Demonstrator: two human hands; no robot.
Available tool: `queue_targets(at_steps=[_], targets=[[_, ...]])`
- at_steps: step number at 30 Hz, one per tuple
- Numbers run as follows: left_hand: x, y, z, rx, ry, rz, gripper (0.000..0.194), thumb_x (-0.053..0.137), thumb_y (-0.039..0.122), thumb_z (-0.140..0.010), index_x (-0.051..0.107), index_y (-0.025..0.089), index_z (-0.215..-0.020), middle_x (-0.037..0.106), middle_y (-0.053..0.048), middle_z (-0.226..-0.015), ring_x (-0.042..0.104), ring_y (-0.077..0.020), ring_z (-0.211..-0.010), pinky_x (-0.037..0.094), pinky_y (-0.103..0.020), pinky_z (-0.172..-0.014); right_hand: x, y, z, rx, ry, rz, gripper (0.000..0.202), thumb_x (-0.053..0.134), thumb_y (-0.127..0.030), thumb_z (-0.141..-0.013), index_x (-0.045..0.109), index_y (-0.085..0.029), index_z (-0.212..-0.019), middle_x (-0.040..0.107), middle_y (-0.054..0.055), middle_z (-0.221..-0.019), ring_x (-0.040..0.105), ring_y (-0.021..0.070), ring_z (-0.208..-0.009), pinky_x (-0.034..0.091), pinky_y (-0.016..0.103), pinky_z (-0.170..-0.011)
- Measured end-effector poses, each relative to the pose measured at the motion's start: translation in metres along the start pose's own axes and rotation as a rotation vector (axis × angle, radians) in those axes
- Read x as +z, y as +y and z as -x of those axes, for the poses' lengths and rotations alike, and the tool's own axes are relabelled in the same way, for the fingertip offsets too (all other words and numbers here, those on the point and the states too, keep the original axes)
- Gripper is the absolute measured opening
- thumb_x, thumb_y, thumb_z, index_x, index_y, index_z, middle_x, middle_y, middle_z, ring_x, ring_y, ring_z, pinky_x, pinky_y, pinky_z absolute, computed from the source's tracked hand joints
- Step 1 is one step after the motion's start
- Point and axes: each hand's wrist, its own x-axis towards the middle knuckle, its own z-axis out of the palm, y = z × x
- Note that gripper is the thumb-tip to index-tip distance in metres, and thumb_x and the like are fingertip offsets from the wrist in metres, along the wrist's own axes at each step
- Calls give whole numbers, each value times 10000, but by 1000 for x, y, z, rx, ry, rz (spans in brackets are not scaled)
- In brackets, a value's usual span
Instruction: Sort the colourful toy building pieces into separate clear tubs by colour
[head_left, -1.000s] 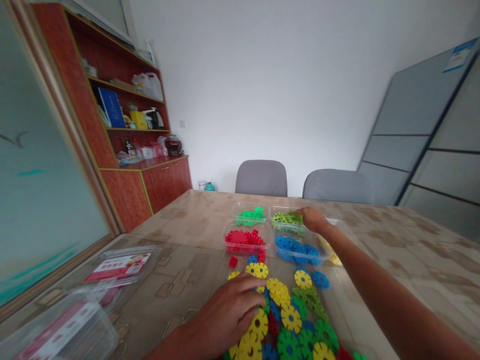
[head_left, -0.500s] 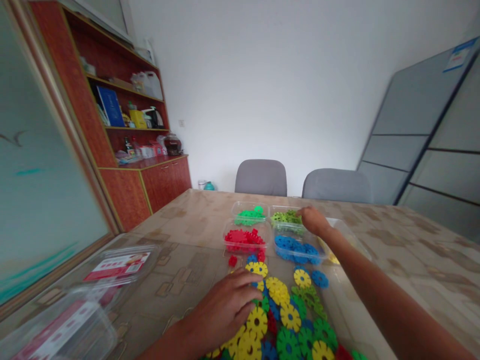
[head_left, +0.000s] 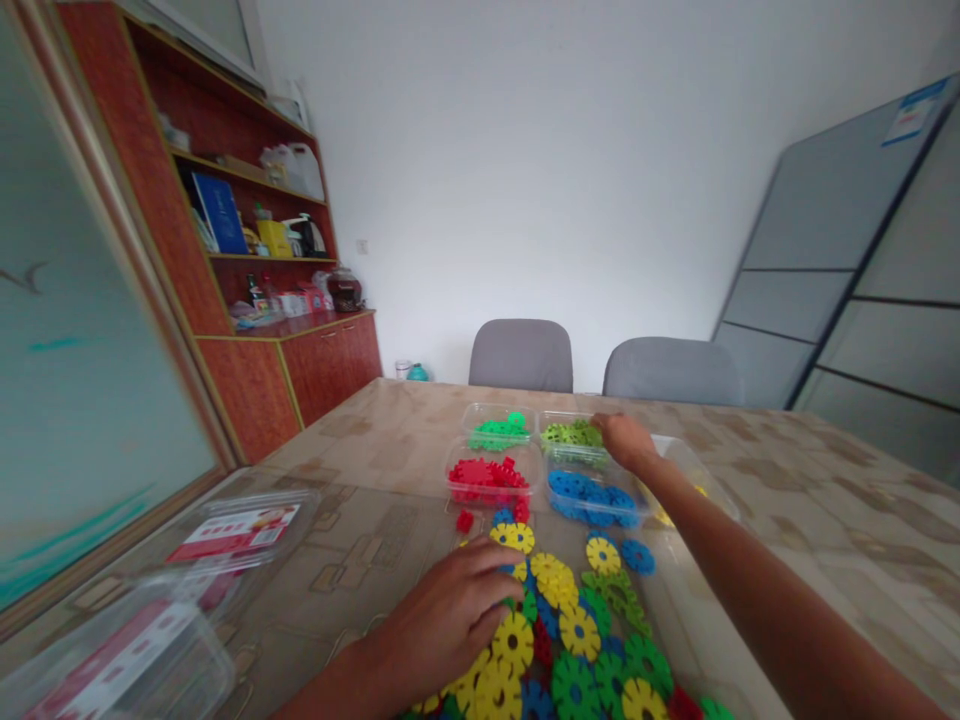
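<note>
The left hand [head_left: 459, 612] rests half-curled over notched discs [head_left: 580, 630]. The right hand [head_left: 624, 440] reaches a clear box [head_left: 566, 415]; its grip I cannot tell.

Patterned brown tabletop [head_left: 360, 440]. Relative to centre: clear plastic tubs [head_left: 531, 458] stood between 12 and 3 o'clock; loose multicoloured notched pieces [head_left: 579, 632] lay heaped toward 5; labelled clear packaging [head_left: 232, 535] lay at 8–9 o'clock.

Bare hands, 2 showing. Left hand [head_left: 457, 605]: fingers [head_left: 499, 588] are tapering to rounded tips. Right hand [head_left: 626, 440]: finger detail is blurring; its bare, slender forearm [head_left: 757, 595] is widening smoothly above the wrist.
</note>
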Motion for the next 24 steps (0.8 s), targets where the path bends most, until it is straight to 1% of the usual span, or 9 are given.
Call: queue_targets(at_steps=[3,8,12,15,18,21,24], targets=[[-1,1,-1,3,-2,0,249,509,77,-872,636,226,-1026,565,-29,-1299,494,-175,-1221,354,-282,-1060,-2,1,2,15,30,2,273,550,-311,-942,569,-196,-1188,592,79,-1194,614,205,-973,529,404,-822],[-1,2,-1,5,0,-9,246,505,81,-873,642,225,-1018,578,-32,-1288,498,-180,-1221,345,-298,-1071,-3,-1,2,-69,9,-20,250,563,-309,-935,589,-182,-1149,606,73,-1166,618,203,-966,529,401,-817],[-2,-2,-1,6,23,-29,250,510,97,-872,649,228,-1034,586,-35,-1281,522,-183,-1194,381,-292,-1038,-6,-5,-1,-110,50,-47,270,553,-307,-940,574,-192,-1183,585,82,-1213,604,214,-1004,517,422,-848],[-7,-8,-2,-49,79,-50,247,510,127,-877,652,231,-1051,609,-39,-1250,537,-195,-1174,395,-308,-1023,-6,-13,-5,-193,69,-79,294,553,-304,-939,559,-197,-1213,557,89,-1262,585,229,-1051,501,444,-881],[-16,-14,-3,-138,135,-53,234,505,138,-874,656,226,-1030,633,-37,-1205,551,-197,-1151,406,-307,-1006,0,-22,-7,-279,37,-115,269,560,-303,-936,578,-187,-1178,582,82,-1221,600,219,-1019,511,431,-861],[-23,-18,-1,-195,139,-46,222,504,146,-868,662,221,-1005,649,-33,-1167,570,-195,-1117,415,-298,-985,2,-27,-7,-296,39,-163,260,562,-310,-935,585,-184,-1162,595,77,-1196,609,212,-997,518,424,-848],[-28,-21,0,-228,104,-63,238,503,152,-862,667,225,-1017,656,-33,-1158,581,-202,-1094,420,-305,-966,-7,-24,1,-280,94,-229,263,534,-285,-949,584,-184,-1186,594,98,-1234,597,227,-1057,485,443,-910]])
